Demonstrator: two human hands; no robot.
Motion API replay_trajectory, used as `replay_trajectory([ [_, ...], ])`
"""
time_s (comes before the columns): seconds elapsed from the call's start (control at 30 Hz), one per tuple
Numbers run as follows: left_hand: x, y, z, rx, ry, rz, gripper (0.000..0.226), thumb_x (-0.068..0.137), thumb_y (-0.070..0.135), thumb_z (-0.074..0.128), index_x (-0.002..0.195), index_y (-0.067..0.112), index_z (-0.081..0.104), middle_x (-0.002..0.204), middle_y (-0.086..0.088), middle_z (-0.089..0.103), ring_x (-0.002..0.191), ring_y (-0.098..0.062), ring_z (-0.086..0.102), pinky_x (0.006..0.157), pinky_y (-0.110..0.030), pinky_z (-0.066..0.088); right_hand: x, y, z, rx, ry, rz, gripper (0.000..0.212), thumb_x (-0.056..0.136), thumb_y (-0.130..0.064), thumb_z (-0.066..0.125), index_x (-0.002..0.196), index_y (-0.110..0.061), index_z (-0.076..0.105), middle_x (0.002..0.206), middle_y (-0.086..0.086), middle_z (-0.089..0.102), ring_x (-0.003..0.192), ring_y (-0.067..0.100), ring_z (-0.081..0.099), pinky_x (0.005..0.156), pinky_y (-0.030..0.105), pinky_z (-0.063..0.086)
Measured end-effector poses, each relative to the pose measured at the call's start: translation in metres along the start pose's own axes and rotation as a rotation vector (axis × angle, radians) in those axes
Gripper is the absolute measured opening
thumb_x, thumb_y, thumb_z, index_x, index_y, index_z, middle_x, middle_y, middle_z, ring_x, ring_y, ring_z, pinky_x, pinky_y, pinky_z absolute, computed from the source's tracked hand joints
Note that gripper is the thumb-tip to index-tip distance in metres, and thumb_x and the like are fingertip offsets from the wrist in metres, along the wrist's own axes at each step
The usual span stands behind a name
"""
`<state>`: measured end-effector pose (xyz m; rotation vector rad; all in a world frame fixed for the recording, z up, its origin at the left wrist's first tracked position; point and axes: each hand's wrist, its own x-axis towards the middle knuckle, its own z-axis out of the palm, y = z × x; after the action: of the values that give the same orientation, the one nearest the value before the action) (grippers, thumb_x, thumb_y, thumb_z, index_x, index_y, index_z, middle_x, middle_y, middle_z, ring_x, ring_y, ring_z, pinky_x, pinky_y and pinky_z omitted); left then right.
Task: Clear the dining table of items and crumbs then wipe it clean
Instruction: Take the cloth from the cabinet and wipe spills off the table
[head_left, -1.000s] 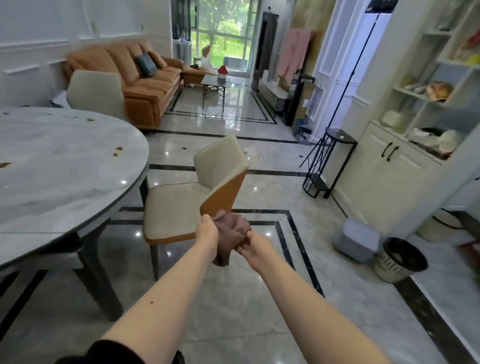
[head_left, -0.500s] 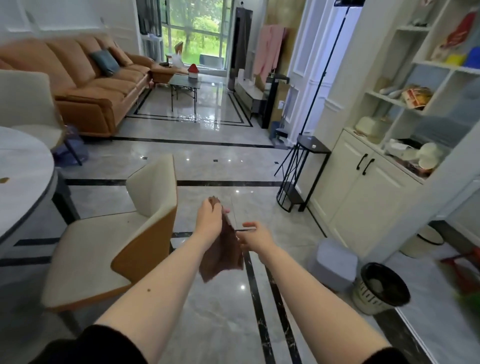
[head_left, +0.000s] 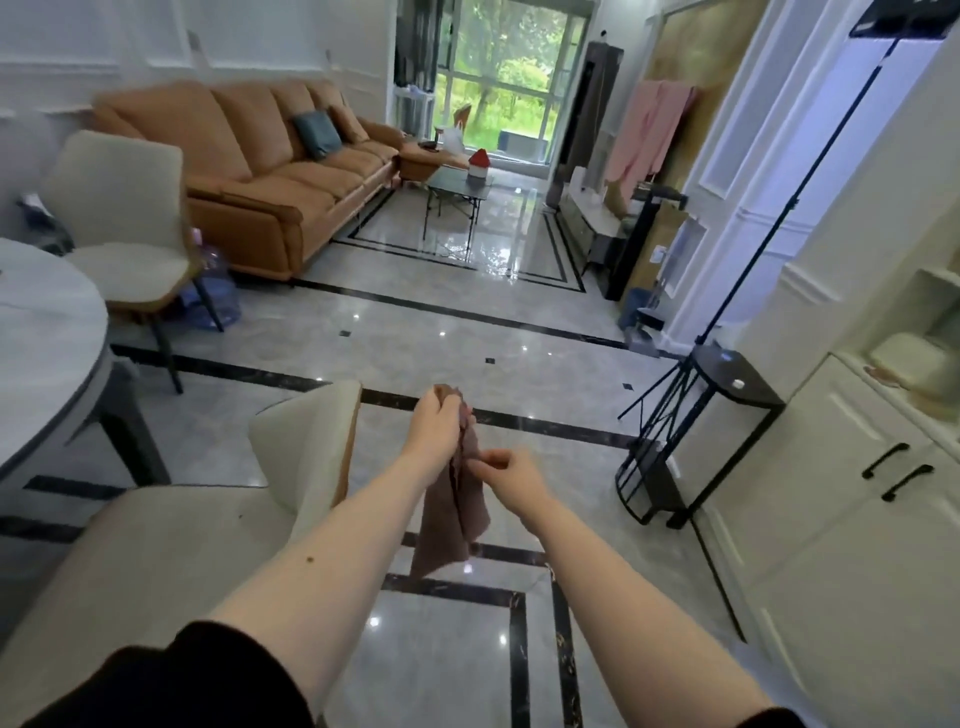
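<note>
Currently: prep step, not wiping yet. Left hand (head_left: 435, 422) fingers curled tight round top of brown cloth (head_left: 457, 519), which hangs down freely below it, over the floor (head_left: 426, 332), w/ nothing under it. Right hand (head_left: 511, 475) pinches cloth edge partway down, thumb + forefinger closed on the fabric, other fingers loosely curled. Judgement: cloth is being shaken out or refolded before use; crumbs/items stage can't be checked, since only a sliver of table shows.

Table (head_left: 47, 332): round, pale marble-look top, dark rim, at far left edge of view, well apart from the hands. Visible part looks bare; rest out of frame.

Next move (est.): turn left toward table, bunch or fold cloth into a pad in one hand, bring it flat to the top. Near chair (head_left: 306, 447) stands between person and table — may need stepping round.

Room: glossy grey tiles w/ black inlay lines, second chair (head_left: 117, 218) beyond table, orange sofa (head_left: 260, 156), small coffee table (head_left: 460, 187) near window, white cabinet (head_left: 841, 499) at right, black tripod stand (head_left: 691, 415) beside it.
</note>
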<state>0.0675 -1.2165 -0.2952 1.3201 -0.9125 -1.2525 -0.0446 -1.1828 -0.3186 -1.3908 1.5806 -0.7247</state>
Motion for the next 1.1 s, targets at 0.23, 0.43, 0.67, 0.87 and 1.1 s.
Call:
replay_trajectory([
  [0.23,0.146,0.048,-0.012,0.197,0.199,0.133,0.025,0.095,0.025,0.043,0.103,0.003,0.051,0.096,-0.008,0.054,0.091,-0.021,0.051,0.069,-0.027,0.036,0.156,-0.07,-0.01,-0.05,0.001,-0.165,0.02,0.092,-0.017,0.057,0.101,-0.006,0.072,0.094,0.01,0.071,0.091,0.024,0.065,0.08,0.033,0.05],
  [0.43,0.257,0.063,-0.04,0.218,0.306,0.094,0.029,0.082,0.018,0.062,0.102,0.01,0.042,0.087,0.003,0.049,0.08,-0.009,0.05,0.063,-0.021,0.039,0.294,-0.12,0.006,0.071,-0.163,-0.21,0.023,0.094,-0.012,0.052,0.093,0.002,0.071,0.081,0.011,0.065,0.07,0.017,0.059,0.06,0.014,0.05],
  [0.67,0.377,0.072,-0.082,0.51,0.485,-0.043,0.017,0.084,-0.002,0.048,0.097,0.005,0.04,0.096,-0.013,0.048,0.092,-0.027,0.05,0.068,-0.035,0.04,0.451,-0.186,0.026,-0.121,-0.483,-0.268,0.028,0.096,-0.016,0.044,0.089,-0.002,0.068,0.083,0.014,0.062,0.078,0.022,0.056,0.074,0.036,0.047],
  [0.87,0.429,0.081,-0.124,0.506,0.703,0.071,0.014,0.087,0.001,0.052,0.091,0.009,0.042,0.079,-0.002,0.047,0.08,-0.02,0.046,0.058,-0.019,0.034,0.525,-0.231,0.08,-0.144,-0.631,-0.195,0.031,0.097,-0.013,0.033,0.101,-0.003,0.062,0.096,0.013,0.064,0.087,0.021,0.059,0.087,0.039,0.051],
  [1.1,0.517,0.098,-0.209,0.527,0.869,0.155,0.015,0.091,0.004,0.049,0.092,0.006,0.064,0.094,-0.01,0.065,0.09,-0.022,0.059,0.08,-0.036,0.048,0.6,-0.282,0.17,0.11,-0.999,0.102,0.033,0.09,-0.03,0.043,0.106,-0.006,0.06,0.104,0.017,0.063,0.095,0.028,0.059,0.077,0.037,0.047],
])
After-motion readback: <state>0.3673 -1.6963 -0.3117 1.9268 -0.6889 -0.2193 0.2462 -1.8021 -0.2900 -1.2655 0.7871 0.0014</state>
